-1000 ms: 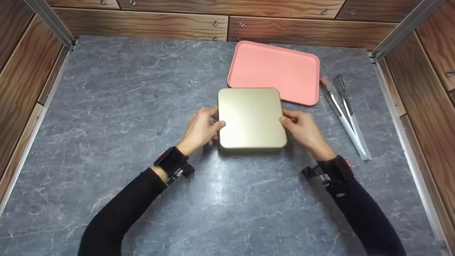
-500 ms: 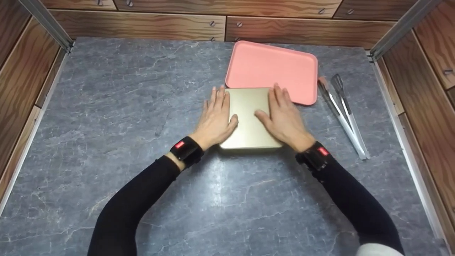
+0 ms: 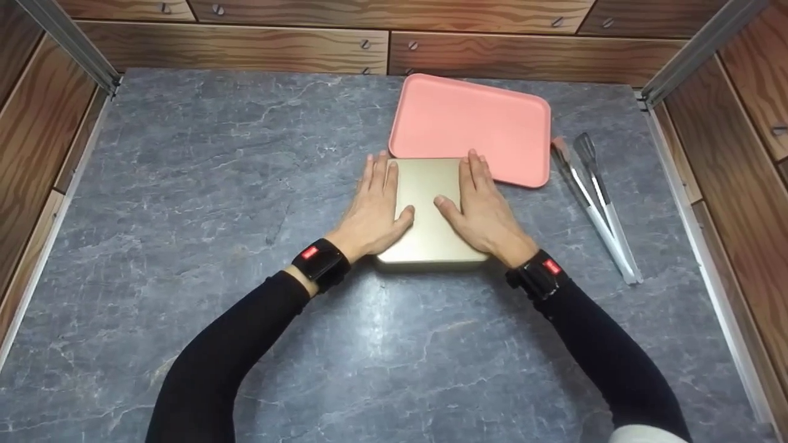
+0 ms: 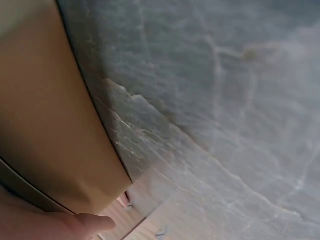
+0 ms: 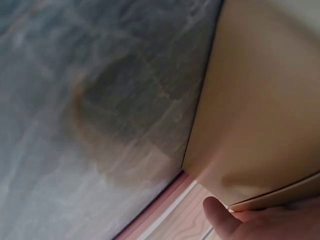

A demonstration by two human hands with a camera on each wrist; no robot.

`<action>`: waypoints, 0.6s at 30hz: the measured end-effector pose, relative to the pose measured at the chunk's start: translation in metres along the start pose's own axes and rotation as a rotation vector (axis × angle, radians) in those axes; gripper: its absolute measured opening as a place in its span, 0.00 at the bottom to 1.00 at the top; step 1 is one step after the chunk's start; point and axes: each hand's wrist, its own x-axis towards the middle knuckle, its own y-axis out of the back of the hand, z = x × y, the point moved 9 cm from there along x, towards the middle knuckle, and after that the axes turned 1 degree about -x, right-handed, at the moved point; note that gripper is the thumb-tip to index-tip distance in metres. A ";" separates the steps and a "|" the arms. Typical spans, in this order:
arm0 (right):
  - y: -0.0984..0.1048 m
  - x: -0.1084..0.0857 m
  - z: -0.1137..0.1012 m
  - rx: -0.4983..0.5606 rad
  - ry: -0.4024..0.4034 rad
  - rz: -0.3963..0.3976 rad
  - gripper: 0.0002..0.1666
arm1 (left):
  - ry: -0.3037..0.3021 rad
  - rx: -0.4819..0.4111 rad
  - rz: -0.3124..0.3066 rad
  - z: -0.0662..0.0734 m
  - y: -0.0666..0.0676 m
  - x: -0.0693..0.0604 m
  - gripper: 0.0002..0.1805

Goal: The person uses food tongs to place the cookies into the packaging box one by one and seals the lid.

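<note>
A pale gold square tin [image 3: 426, 191] with a lid lies flat on the grey marbled table, in front of the pink tray. My left hand [image 3: 372, 215] lies flat on the left side of its lid, fingers straight and pointing away, thumb inward. Across from it, my right hand [image 3: 485, 216] rests the same way on the right side. Both wrist views show the tin's side wall and the seam below the lid, with the left thumb [image 4: 92, 223] and the right thumb [image 5: 220, 216] at the lid's edge. The palms hide part of the lid.
Behind the tin is the pink rectangular tray [image 3: 474, 126], its front edge partly covered from view by the tin and right fingers. Metal tongs [image 3: 604, 237] with dark heads lie spread to the right. Wood-patterned panels [image 3: 246, 46] border the table at the back and sides.
Both hands have left the tin's sides, where they held it by the edges, and moved on top of its lid with fingers straightened. The tin, tray and tongs keep their places.
</note>
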 end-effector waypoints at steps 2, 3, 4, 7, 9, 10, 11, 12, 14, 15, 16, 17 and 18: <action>0.001 -0.002 0.001 0.006 -0.013 0.001 0.57 | 0.000 -0.012 -0.006 0.001 -0.001 0.001 0.48; 0.002 -0.002 0.002 0.007 -0.020 0.004 0.57 | 0.000 -0.018 -0.010 0.001 -0.001 0.001 0.48; 0.002 -0.002 0.002 0.008 -0.026 0.007 0.57 | -0.002 -0.022 -0.012 0.001 -0.001 0.002 0.48; 0.001 -0.001 0.002 0.014 -0.034 0.001 0.57 | 0.000 -0.019 -0.018 -0.002 0.000 0.004 0.48; -0.001 0.001 0.001 0.015 -0.038 -0.006 0.57 | 0.006 -0.015 -0.030 -0.005 0.001 0.005 0.48; -0.002 0.001 0.001 0.015 -0.039 -0.009 0.57 | 0.011 -0.011 -0.035 -0.007 0.001 0.005 0.48; -0.002 0.002 0.001 0.014 -0.036 -0.011 0.57 | 0.016 -0.007 -0.040 -0.008 0.001 0.005 0.48; -0.002 0.003 0.001 0.010 -0.030 -0.010 0.56 | 0.019 -0.006 -0.044 -0.009 0.001 0.005 0.48; 0.000 0.002 0.002 0.000 -0.017 0.002 0.56 | 0.022 -0.009 -0.051 -0.008 0.002 0.003 0.49; 0.002 0.001 0.003 -0.004 -0.009 0.010 0.55 | 0.020 -0.008 -0.051 -0.008 0.003 0.002 0.50; 0.003 0.001 0.004 -0.011 0.001 0.019 0.55 | 0.018 -0.011 -0.050 -0.007 0.005 0.001 0.50; 0.004 0.000 0.006 -0.017 0.011 0.028 0.55 | 0.013 -0.013 -0.047 -0.006 0.007 0.000 0.50; 0.006 0.000 0.007 -0.022 0.019 0.036 0.55 | 0.009 -0.013 -0.046 -0.005 0.009 -0.002 0.51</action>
